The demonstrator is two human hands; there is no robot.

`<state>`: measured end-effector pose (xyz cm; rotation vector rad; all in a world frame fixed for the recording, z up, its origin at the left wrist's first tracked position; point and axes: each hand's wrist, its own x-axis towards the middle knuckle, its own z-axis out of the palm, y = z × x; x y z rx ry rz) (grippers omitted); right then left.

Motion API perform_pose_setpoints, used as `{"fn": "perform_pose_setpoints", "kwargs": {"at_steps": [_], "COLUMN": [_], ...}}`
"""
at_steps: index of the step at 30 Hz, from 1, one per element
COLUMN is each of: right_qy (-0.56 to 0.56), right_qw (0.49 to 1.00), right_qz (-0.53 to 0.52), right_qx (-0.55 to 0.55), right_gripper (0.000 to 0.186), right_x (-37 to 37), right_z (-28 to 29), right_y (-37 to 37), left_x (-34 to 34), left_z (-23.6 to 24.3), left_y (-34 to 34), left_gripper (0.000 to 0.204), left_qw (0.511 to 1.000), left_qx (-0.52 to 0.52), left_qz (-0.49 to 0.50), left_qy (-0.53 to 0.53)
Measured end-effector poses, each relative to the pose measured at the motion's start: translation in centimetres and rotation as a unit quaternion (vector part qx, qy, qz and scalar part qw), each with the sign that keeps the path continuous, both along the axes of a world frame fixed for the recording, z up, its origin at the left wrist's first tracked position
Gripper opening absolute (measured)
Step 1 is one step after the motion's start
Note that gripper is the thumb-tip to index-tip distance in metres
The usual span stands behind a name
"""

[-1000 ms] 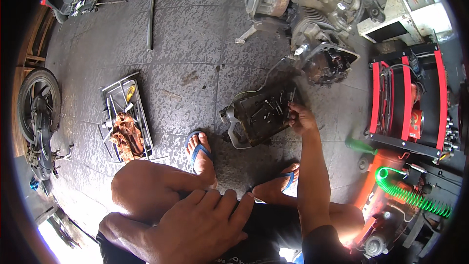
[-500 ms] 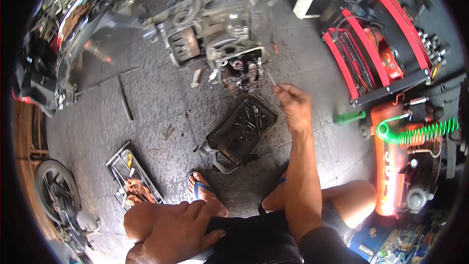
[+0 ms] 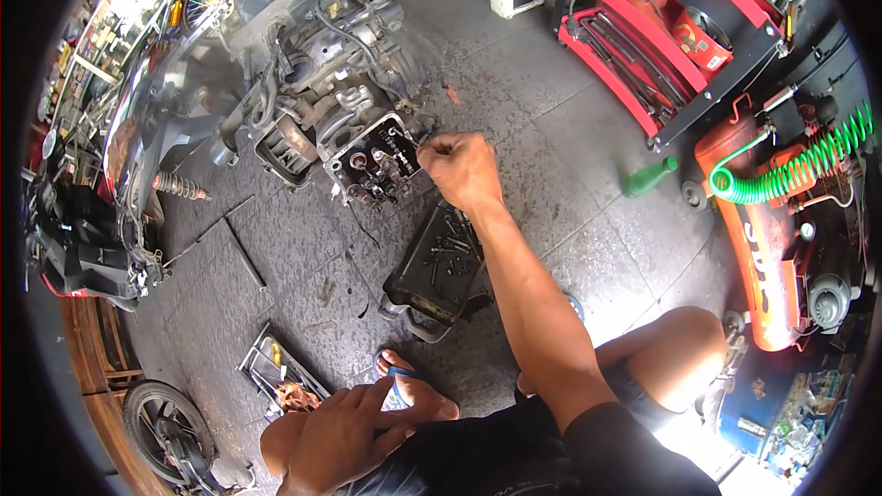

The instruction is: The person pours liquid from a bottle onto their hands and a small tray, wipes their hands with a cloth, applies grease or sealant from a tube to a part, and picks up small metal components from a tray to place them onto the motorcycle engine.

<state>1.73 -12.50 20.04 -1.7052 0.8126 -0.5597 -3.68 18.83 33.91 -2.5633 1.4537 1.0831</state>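
Observation:
My right hand (image 3: 459,168) is closed in a pinch at the right edge of the open cylinder head (image 3: 375,163) of a greasy motorcycle engine (image 3: 344,96). Half a second ago a thin metal rod stuck out of these fingers; now the fingers hide most of it. Valve parts and dark oil show inside the head. Below it on the floor lies a black pan (image 3: 432,266) with several bolts and small metal parts. My left hand (image 3: 344,436) rests flat on my left knee, fingers stretched out, holding nothing.
At right stand a red tool cart (image 3: 634,28), a green bottle (image 3: 650,177) and an orange air compressor (image 3: 758,248) with a coiled green hose (image 3: 799,179). A metal tray (image 3: 280,367) with a rag lies at left, near a wheel (image 3: 170,432). Motorcycle parts (image 3: 101,230) sit far left.
My right hand has moved forward and left, up to the cylinder head, and the rod is now mostly out of sight. The view has turned, while my left hand stays on the knee.

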Motion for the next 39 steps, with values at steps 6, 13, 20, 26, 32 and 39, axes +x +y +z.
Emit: {"fn": "perform_pose_setpoints", "kwargs": {"at_steps": [6,13,20,26,32,39], "right_qy": [0.014,-0.072,-0.285,-0.045,-0.103,-0.077], "right_qw": [1.000,0.994,0.865,0.993,0.992,0.983], "right_qz": [0.015,-0.009,0.178,0.011,-0.030,0.070], "right_qx": [0.011,0.083,0.374,0.109,-0.061,-0.149], "right_gripper": [0.019,0.031,0.032,0.024,0.023,0.054], "right_x": [0.2,1.6,-1.6,-0.9,-0.9,-1.1], "right_z": [0.9,-0.5,-1.8,-1.3,-2.7,-1.9], "right_y": [-0.2,0.3,-0.6,0.3,1.2,1.0], "left_x": [0.1,0.2,0.3,0.3,0.2,0.1], "left_z": [-0.4,-0.2,0.2,-0.7,0.2,-0.4], "left_y": [0.1,-0.4,0.0,0.6,-0.3,-0.1], "left_gripper": [0.064,0.063,0.063,0.063,0.062,0.064], "left_qw": [0.999,0.999,1.000,0.999,0.999,0.999], "left_qx": [-0.043,-0.030,-0.011,-0.045,-0.030,-0.033], "left_qz": [-0.014,-0.009,0.013,-0.009,0.013,-0.002], "left_qy": [-0.019,-0.009,-0.006,-0.005,0.006,0.000]}}
